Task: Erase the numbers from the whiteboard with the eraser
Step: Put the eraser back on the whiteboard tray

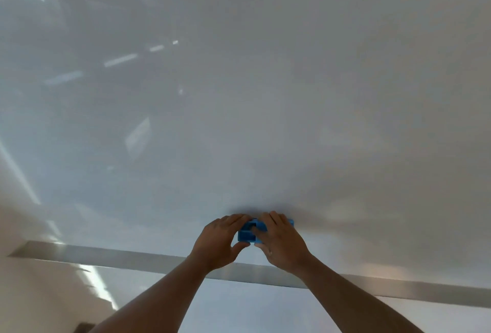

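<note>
the eraser (248, 234) is bright blue, plain, with no pattern. the whiteboard (265, 93) is glossy pale grey-white, bluish toward the left, streaked with faint white reflections. a dull silver metal strip (132, 259) runs along its lower edge. the wall (26, 292) below left is cream.
</note>
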The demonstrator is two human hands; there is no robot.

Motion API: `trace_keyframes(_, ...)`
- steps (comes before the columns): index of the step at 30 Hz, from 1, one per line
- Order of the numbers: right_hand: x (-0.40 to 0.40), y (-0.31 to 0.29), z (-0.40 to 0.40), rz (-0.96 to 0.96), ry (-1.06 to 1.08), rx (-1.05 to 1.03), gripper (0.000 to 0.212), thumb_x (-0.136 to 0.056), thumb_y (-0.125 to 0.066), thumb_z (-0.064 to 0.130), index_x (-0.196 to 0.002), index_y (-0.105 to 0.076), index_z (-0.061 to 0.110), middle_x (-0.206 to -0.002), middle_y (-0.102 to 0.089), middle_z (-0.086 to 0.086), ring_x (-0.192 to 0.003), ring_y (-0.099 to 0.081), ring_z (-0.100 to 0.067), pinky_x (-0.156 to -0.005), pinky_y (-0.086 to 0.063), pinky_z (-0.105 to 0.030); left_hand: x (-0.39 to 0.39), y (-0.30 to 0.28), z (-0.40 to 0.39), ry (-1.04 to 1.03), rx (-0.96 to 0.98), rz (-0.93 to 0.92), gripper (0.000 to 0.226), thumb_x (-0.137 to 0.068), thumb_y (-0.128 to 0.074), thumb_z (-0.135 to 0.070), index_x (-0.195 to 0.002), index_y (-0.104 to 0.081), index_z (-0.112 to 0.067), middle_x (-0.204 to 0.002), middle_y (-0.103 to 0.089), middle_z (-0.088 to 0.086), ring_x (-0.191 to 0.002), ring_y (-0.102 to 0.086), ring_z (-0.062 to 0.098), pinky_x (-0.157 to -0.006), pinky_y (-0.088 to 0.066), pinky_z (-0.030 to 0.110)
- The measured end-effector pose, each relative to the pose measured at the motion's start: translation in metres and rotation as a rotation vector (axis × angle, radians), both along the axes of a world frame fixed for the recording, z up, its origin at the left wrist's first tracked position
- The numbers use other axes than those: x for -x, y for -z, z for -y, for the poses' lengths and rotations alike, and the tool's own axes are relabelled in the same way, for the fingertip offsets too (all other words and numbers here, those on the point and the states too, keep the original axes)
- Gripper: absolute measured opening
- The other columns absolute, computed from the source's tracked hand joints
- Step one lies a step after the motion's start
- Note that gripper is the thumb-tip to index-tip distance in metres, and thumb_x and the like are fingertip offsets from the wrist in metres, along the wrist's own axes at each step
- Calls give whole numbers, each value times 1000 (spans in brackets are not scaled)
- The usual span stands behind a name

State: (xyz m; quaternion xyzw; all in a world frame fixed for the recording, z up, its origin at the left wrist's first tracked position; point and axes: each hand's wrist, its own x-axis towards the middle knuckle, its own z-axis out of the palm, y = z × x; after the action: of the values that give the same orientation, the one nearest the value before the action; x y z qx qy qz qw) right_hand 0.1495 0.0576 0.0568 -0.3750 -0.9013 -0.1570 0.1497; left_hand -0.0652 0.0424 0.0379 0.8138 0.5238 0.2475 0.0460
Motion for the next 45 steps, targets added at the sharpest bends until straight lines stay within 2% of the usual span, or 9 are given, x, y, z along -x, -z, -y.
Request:
trace_keyframes(4,-20,14,0,-20,25,51,57,-69,-85,46,-118,-62,27,-110,-60,0,-99,-61,-18,-86,-55,-31,-21,15,-5,-3,80,24,59,-94,-61,-48,-147,-41,-33,-144,-52,-16,-126,-53,8,-105,-41,22)
trace_keyframes(12,-75,56,4,-42,42,131,53,-80,-77,32,-127,-56,24,-122,-57,-5,-111,-56,-24,-97,-51,-36,-55,49,-7,-7,210,2,61,-95,-62,-44,-149,-38,-30,-148,-47,-13,-128,-54,13,-106,-46,30)
trace_keyframes(17,-97,83,2,-78,61,199,50,-78,-79,27,-125,-61,23,-123,-58,-5,-112,-56,-23,-98,-52,-36,-75,71,-8,-17,290,7,61,-94,-63,-45,-148,-37,-33,-147,-47,-15,-122,-59,13,-104,-49,30)
trace_keyframes(20,-104,98,-1,-90,61,226,48,-74,-84,26,-118,-65,20,-123,-61,-4,-111,-58,-23,-97,-54,-37,-83,86,-8,-48,326,-2,60,-93,-65,-45,-145,-39,-35,-146,-40,-15,-112,-63,13,-98,-53,29)
trace_keyframes(24,-108,116,-4,-105,82,245,47,-69,-88,26,-111,-69,17,-121,-63,-3,-109,-60,-23,-95,-54,-39,-92,102,-7,-106,350,-49,60,-90,-70,-43,-143,-43,-34,-134,-35,-8,-100,-65,16,-89,-58,32)
trace_keyframes(30,-107,133,-5,-76,138,299,48,-65,-90,25,-107,-70,16,-120,-66,-3,-109,-62,-24,-91,-55,-42,-107,120,-7,-175,382,-96,62,-91,-70,-39,-146,-42,-31,-132,-43,-4,-104,-65,19,-90,-58,32)
trace_keyframes(36,-107,143,-2,-80,191,362,52,-56,-95,25,-102,-75,15,-114,-69,-6,-106,-66,-25,-90,-58,-40,-117,134,-5,-203,421,-165,63,-95,-65,-40,-149,-36,-31,-136,-39,-5,-106,-63,16,-92,-57,30)
trace_keyframes(45,-113,149,-1,-77,255,410,49,-61,-93,23,-105,-72,15,-112,-66,-8,-104,-66,-25,-88,-59,-37,-130,143,-7,-198,414,-225,62,-97,-62,-38,-151,-35,-25,-140,-40,-3,-106,-63,19,-93,-56,33)
